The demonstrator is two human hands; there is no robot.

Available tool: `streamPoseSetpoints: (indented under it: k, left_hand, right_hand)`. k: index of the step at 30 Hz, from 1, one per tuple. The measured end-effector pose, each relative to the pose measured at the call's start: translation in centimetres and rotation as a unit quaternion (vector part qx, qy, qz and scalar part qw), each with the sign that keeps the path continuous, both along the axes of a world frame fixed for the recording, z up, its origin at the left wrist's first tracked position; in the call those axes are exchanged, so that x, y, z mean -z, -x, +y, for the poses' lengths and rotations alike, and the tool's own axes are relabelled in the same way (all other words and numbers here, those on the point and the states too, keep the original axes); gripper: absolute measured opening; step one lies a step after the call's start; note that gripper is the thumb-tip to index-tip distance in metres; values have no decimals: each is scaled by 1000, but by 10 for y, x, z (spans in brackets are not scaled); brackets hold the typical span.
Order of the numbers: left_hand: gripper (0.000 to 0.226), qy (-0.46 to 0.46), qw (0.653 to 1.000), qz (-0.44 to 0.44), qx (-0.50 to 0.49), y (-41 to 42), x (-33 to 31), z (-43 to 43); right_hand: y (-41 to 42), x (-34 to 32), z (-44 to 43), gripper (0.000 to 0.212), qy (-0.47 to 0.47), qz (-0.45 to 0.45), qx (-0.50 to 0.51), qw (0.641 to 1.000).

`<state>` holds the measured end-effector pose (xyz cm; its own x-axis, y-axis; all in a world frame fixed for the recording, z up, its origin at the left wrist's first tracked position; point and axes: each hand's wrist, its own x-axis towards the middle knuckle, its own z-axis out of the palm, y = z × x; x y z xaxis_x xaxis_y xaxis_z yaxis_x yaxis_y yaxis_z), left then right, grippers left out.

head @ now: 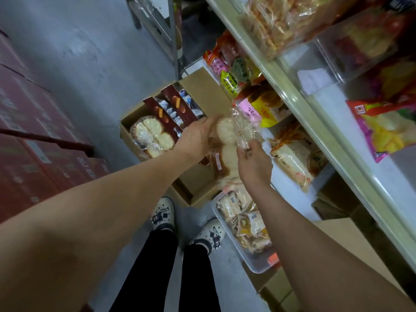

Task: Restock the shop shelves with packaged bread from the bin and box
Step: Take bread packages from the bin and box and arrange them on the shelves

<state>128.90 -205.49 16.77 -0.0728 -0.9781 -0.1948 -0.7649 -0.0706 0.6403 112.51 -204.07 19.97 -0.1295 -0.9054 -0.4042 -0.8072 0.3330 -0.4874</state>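
The grey floor [78,52] carries an open cardboard box [202,88]; a clear bin [258,265] sits just beside it. The white shelf [290,199] bears bread bags [292,158].

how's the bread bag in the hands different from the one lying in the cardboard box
The held bread bag is lifted between the left hand and the right hand, which pinches its plastic. The boxed bread bag lies untouched in the cardboard box. The held one's gathered plastic top fans out, while the boxed one shows a pale two-lobed face upward. Both are pale loaves in clear plastic.
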Motion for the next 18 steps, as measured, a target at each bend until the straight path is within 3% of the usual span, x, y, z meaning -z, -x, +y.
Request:
streamPoseSetpoints:
  k: [7, 11, 15, 18]
  left_hand:
    - [75, -70, 997, -19, -25, -31, 35, 20]
    - [70, -78, 995, -5, -64, -42, 39, 13]
    - [60, -130, 989, -9, -71, -44, 57, -5]
    - [73, -152, 987, 1, -61, -40, 82, -16]
  right_hand:
    - [-1, 5, -6, 15, -45, -58, -75, 994]
    - [-1, 14, -23, 14, -59, -122, -37, 990]
    - [-10, 57, -45, 7, -33, -94, -28, 995]
    - [-19, 89, -61, 5, 6, -75, 6, 997]
